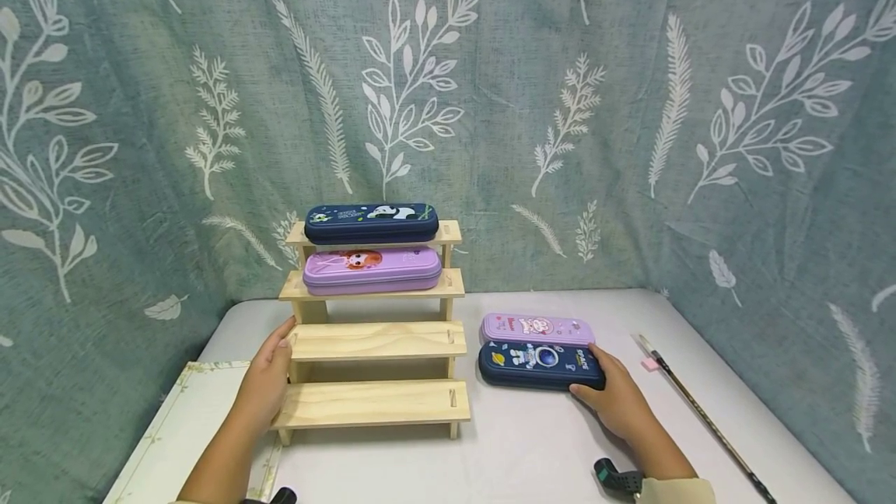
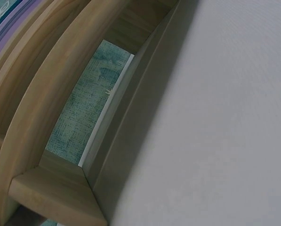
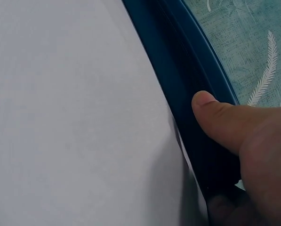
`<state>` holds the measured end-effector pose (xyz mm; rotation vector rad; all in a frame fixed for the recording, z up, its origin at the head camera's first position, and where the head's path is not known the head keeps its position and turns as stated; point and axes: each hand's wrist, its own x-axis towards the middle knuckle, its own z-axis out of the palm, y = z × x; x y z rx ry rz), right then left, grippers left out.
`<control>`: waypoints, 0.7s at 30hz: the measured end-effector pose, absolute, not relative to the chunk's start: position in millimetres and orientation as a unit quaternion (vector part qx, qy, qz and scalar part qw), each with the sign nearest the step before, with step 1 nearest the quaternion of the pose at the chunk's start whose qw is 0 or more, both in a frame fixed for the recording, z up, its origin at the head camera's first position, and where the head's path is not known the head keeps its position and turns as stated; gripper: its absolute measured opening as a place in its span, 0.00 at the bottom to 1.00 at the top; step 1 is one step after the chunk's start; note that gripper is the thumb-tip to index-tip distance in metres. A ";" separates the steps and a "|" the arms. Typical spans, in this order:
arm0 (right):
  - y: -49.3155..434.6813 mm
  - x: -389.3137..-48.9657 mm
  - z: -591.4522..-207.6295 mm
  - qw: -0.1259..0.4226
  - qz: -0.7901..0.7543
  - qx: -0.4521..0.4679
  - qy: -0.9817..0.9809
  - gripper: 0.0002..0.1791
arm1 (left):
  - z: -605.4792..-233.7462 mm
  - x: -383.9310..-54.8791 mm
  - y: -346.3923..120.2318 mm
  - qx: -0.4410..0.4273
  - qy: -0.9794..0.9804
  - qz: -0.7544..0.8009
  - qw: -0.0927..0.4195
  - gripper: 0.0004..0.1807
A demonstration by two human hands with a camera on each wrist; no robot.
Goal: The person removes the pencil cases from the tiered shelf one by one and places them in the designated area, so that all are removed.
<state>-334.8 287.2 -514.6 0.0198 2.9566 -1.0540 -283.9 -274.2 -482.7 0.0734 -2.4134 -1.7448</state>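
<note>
A pale wooden stepped shelf (image 1: 375,403) stands on the table at the left. My left hand (image 1: 260,389) touches its left side near the second step from the bottom, fingers reaching forward; the left wrist view shows the shelf but not the hand. At the right, my right hand (image 1: 617,397) grips the right end of a dark blue astronaut pencil case (image 1: 542,368). In the right wrist view its thumb (image 3: 220,115) presses the case's near side. This case lies just in front of a lilac pencil case (image 1: 514,325) with a cartoon print, partly covering it.
A navy panda pencil case (image 1: 371,225) sits on the shelf's top step, and a purple pencil case (image 1: 371,271) with a cartoon figure on the step below. A long brush (image 1: 700,414) lies at the far right by a small pink piece (image 1: 650,365). A patterned board (image 1: 189,426) lies left.
</note>
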 end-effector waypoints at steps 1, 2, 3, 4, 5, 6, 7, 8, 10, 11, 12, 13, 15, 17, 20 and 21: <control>287.0 -334.8 -515.0 0.001 -0.335 0.008 0.942 0.56 | -482.3 -283.5 -273.9 0.025 -0.808 -0.583 0.082 0.30; 287.2 -334.8 -515.2 0.000 -0.335 0.008 0.942 0.56 | -482.0 -283.1 -273.6 0.025 -0.809 -0.582 0.083 0.30; 287.3 -334.9 -515.3 -0.002 -0.335 0.009 0.942 0.56 | -481.7 -282.8 -273.4 0.025 -0.809 -0.581 0.084 0.31; 287.3 -335.0 -515.3 -0.004 -0.335 0.011 0.942 0.56 | -481.7 -282.6 -273.3 0.024 -0.810 -0.580 0.085 0.31; 287.5 -335.3 -515.3 -0.007 -0.336 0.013 0.942 0.56 | -481.5 -282.3 -273.2 0.023 -0.810 -0.579 0.084 0.31; 287.6 -335.6 -515.2 -0.009 -0.338 0.015 0.941 0.56 | -481.3 -282.1 -273.1 0.022 -0.811 -0.579 0.084 0.31; 287.6 -335.9 -515.2 -0.010 -0.339 0.018 0.941 0.55 | -481.2 -282.2 -273.2 0.023 -0.811 -0.579 0.083 0.31; 287.7 -336.3 -515.1 -0.012 -0.339 0.021 0.940 0.55 | -481.2 -282.4 -273.3 0.022 -0.811 -0.579 0.084 0.31; 287.5 -337.0 -515.2 -0.014 -0.339 0.027 0.940 0.54 | -481.6 -283.2 -273.9 0.021 -0.811 -0.579 0.085 0.31; 287.5 -337.3 -515.5 -0.016 -0.339 0.028 0.940 0.53 | -481.7 -283.4 -274.1 0.021 -0.810 -0.580 0.086 0.31; 287.3 -337.4 -515.5 -0.016 -0.337 0.029 0.941 0.53 | -481.8 -283.5 -274.3 0.022 -0.810 -0.580 0.085 0.31; 287.1 -337.3 -515.2 -0.017 -0.337 0.030 0.941 0.52 | -482.0 -284.0 -274.5 0.021 -0.809 -0.580 0.087 0.31; 287.0 -336.9 -514.7 -0.018 -0.337 0.031 0.941 0.52 | -482.3 -284.1 -274.8 0.020 -0.809 -0.581 0.086 0.31; 286.7 -335.9 -514.4 -0.018 -0.336 0.030 0.941 0.52 | -482.2 -283.7 -274.7 0.021 -0.808 -0.582 0.084 0.31; 286.7 -335.1 -514.0 -0.018 -0.333 0.030 0.942 0.52 | -482.5 -283.2 -274.4 0.022 -0.809 -0.582 0.081 0.30; 286.5 -334.8 -513.9 -0.018 -0.333 0.030 0.942 0.52 | -482.4 -283.0 -274.2 0.023 -0.809 -0.581 0.080 0.30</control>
